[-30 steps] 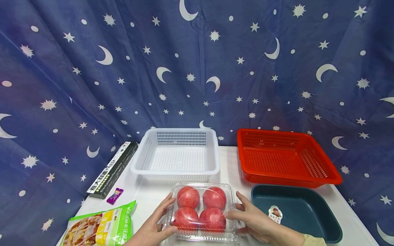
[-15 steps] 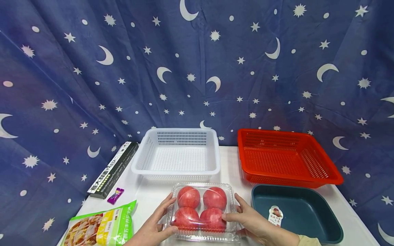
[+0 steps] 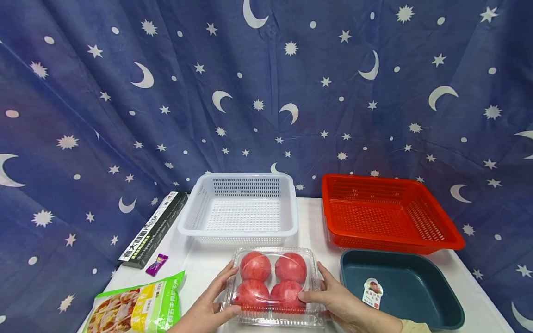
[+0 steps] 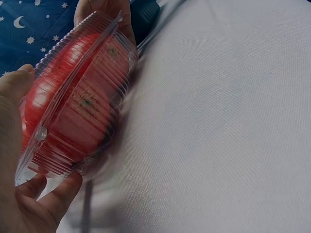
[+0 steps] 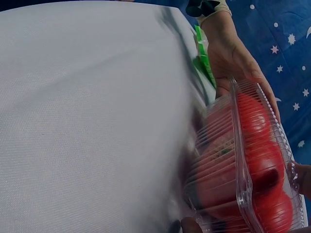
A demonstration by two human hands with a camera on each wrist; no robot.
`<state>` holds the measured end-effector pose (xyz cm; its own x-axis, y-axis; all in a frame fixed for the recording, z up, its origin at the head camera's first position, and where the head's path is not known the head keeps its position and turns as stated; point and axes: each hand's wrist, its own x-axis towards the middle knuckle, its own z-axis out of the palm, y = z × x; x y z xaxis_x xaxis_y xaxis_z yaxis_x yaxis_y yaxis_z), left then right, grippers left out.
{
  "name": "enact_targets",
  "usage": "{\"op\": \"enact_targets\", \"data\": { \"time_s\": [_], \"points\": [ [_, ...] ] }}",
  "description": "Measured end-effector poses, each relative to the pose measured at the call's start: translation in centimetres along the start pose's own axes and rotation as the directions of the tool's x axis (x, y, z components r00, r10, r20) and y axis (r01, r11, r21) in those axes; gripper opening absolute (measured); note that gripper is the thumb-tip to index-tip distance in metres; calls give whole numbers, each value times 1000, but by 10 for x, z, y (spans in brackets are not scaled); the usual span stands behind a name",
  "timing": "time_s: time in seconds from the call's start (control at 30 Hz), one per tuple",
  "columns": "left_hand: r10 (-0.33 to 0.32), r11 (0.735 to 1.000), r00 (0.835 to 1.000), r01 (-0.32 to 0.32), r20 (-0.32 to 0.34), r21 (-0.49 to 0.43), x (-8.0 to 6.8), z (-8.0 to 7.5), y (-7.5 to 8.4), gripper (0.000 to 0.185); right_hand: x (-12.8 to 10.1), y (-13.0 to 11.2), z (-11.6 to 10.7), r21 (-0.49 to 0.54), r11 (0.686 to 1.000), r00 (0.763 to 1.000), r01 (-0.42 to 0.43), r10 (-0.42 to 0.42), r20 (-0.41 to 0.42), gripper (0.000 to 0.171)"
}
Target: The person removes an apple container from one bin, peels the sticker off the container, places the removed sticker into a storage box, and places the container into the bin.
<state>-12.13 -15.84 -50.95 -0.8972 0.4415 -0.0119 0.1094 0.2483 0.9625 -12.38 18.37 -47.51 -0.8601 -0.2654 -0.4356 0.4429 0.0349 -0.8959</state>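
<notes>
While on the white table [image 3: 308, 222], left hand [image 3: 210, 305] and right hand [image 3: 339, 300] gripping the tomato clamshell [image 3: 272, 286].

I can't see my palms under the box [image 3: 272, 282]; the wrist views blur its near edge, and the noodle bag [image 3: 133, 307] left of my grip is cropped.
</notes>
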Motion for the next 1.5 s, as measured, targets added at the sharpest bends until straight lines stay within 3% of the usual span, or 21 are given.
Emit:
{"op": "enact_targets", "data": {
  "time_s": [0.2, 0.47, 0.7, 0.97, 1.13, 1.5],
  "points": [
    [-10, 1000, 1000, 10, -5, -15, 1, 0, 0, 76, 2, -2, 1, -39, 999, 999, -22, 21, -34, 109],
    [30, 999, 1000, -30, 0, -27, 0, -3, -4, 74, 0, -4, 0, -31, 999, 998, -43, 42, -36, 105],
    [28, 999, 1000, -28, 10, -43, -1, -3, -4, 75, 0, -2, -1, -1, 999, 999, -42, 42, 12, 106],
    [73, 996, 997, -72, 15, -52, -2, -3, -6, 75, -2, 0, -1, 130, 990, 994, -46, 32, 107, 107],
    [38, 998, 999, -38, 4, -47, -3, -4, -6, 78, -2, 0, -1, 174, 984, 992, -32, 10, 125, 104],
    [-6, 998, 1000, 6, -2, -57, -1, -4, -5, 79, -2, 4, 0, 156, 986, 995, -56, 41, 95, 99]
  ]
}}
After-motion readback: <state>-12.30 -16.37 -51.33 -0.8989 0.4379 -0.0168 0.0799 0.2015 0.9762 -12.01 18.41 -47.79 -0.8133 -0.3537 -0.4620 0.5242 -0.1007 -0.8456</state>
